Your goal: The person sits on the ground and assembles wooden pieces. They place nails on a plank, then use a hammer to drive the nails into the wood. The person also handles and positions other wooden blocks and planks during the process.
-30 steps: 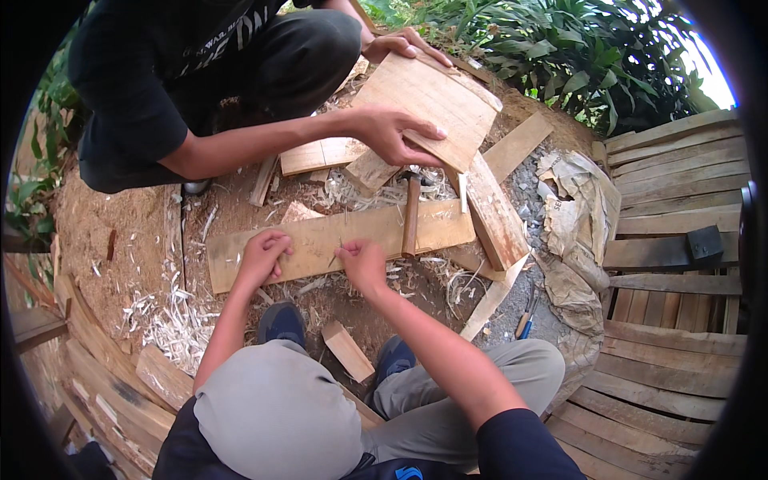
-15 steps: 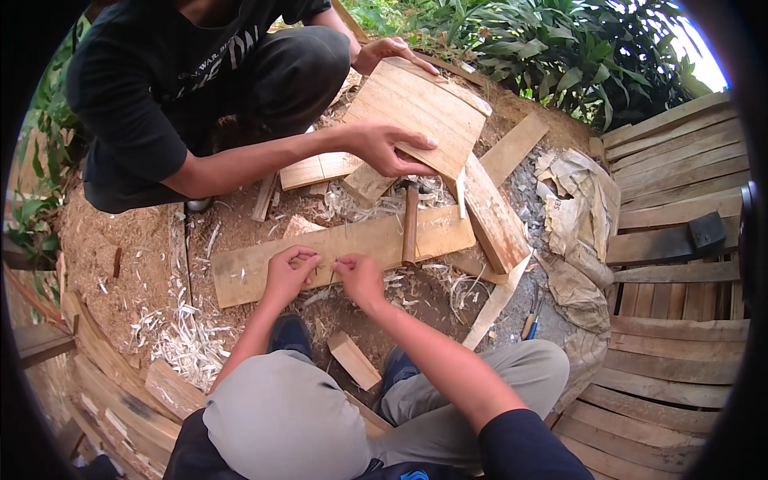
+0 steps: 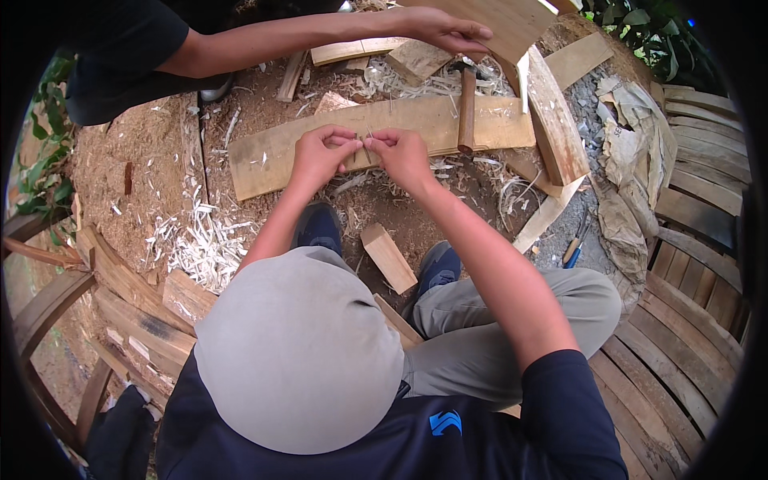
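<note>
Both my hands meet in a pinch above a long flat plank [image 3: 268, 160] on the ground. My left hand [image 3: 322, 156] has thumb and fingertips pressed together around something small and dark, too small to name. Right beside it, my right hand [image 3: 402, 158] pinches a thin nail-like piece [image 3: 369, 131]. The fingertips of the two hands nearly touch. A hammer [image 3: 467, 112] lies across the plank to the right, its wooden handle toward me. At the top, another person's hand [image 3: 448, 30] supports a wide wooden board [image 3: 516, 24].
Pale shavings [image 3: 210, 248] are heaped at the left. A wood block [image 3: 389, 258] lies between my shoes. Thick timber [image 3: 558, 120] stands past the plank's right end, with a blue-handled tool [image 3: 573, 251] and crumpled sacking [image 3: 632, 168] beyond. Slatted wood [image 3: 680, 360] borders the right.
The view has tilted downward, so the plank and hands sit higher in the picture. My hands have drawn closer together. The other person's board is now partly out of view.
</note>
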### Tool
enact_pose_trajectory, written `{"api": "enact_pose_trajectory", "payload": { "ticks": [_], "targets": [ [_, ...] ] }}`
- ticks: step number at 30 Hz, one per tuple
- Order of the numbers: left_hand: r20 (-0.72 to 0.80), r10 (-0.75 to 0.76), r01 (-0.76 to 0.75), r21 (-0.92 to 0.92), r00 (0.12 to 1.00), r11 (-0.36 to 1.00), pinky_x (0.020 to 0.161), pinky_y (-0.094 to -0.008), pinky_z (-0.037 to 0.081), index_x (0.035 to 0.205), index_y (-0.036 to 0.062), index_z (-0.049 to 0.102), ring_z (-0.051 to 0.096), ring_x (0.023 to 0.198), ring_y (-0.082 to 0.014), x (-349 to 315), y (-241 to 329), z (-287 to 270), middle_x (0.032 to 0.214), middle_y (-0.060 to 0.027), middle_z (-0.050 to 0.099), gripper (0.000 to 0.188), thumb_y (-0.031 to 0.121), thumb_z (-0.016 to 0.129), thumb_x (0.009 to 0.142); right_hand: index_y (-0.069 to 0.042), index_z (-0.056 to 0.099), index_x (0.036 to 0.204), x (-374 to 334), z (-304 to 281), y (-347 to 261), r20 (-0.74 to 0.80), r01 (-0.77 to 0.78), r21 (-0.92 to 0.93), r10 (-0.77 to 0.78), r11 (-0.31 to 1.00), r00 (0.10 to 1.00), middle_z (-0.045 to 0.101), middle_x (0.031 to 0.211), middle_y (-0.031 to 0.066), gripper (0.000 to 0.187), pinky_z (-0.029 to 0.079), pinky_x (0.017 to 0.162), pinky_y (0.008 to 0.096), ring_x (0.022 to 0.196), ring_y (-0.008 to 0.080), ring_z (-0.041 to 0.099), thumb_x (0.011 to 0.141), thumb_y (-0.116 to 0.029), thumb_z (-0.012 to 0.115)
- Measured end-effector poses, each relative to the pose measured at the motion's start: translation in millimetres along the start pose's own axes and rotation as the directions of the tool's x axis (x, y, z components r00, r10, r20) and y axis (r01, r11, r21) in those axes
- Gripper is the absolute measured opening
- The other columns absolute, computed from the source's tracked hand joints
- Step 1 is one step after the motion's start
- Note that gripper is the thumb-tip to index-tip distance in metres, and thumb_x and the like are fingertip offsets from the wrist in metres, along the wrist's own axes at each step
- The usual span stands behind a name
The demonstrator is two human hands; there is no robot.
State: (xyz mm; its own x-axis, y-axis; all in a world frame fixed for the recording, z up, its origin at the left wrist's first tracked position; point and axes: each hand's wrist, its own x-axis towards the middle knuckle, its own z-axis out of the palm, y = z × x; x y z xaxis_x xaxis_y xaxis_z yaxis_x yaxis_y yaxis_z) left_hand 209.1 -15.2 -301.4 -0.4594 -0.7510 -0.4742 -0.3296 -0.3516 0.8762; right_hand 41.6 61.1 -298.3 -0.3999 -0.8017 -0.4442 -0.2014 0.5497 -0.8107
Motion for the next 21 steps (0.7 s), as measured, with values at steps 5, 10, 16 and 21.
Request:
{"api": "enact_pose_trajectory", "payload": {
  "ticks": [5,10,16,21],
  "targets": [
    [-0.035,-0.009,0.009,-0.014,0.999,1.0,0.048,-0.0227,0.048,0.106,-0.0029,0.073,0.059,0.053,-0.0065,-1.0,-0.7,0.3,0.085,-0.006,0.073,0.026,0.014,0.079,0.087,0.0,0.076,0.101,-7.1,0.5,-4.0,-0.081,0.009,-0.035,-0.011,0.999,0.997,0.075,0.084,0.0146,0.024,0.056,0.073,0.0344,0.077,0.0229,0.073,0.086,-0.019,0.078],
    [-0.041,0.016,-0.016,-0.008,0.999,1.0,0.047,-0.0229,0.047,0.105,-0.0017,0.074,0.057,0.051,-0.0065,-0.9,5.7,1.9,0.083,-0.0038,0.073,0.025,0.017,0.078,0.089,0.0,0.076,0.098,-9.5,-8.0,-11.7,-0.054,0.047,-0.131,-0.054,0.99,0.997,0.075,0.083,0.0144,0.024,0.055,0.072,0.0355,0.077,0.0245,0.073,0.085,-0.02,0.077],
    [-0.048,-0.025,0.025,-0.003,0.999,1.0,0.045,-0.0223,0.044,0.106,-0.0008,0.074,0.055,0.05,-0.0054,1.6,6.9,-0.1,0.08,-0.0027,0.073,0.027,0.022,0.075,0.092,0.001,0.074,0.098,-0.1,-12.4,-12.2,-0.034,0.083,-0.141,-0.089,0.987,0.995,0.074,0.082,0.0132,0.023,0.055,0.068,0.0361,0.074,0.0231,0.071,0.089,-0.02,0.073],
    [0.031,-0.063,0.065,-0.045,0.998,0.997,0.044,-0.0202,0.04,0.111,0.0011,0.071,0.054,0.05,-0.0044,1.3,1.5,-0.3,0.08,-0.0007,0.072,0.029,0.025,0.072,0.096,0.001,0.071,0.106,2.4,-11.4,-13.8,0.152,-0.138,0.215,0.107,0.967,0.983,0.069,0.08,0.0065,0.023,0.052,0.058,0.0308,0.068,0.0138,0.063,0.096,-0.02,0.069]
  ]
}}
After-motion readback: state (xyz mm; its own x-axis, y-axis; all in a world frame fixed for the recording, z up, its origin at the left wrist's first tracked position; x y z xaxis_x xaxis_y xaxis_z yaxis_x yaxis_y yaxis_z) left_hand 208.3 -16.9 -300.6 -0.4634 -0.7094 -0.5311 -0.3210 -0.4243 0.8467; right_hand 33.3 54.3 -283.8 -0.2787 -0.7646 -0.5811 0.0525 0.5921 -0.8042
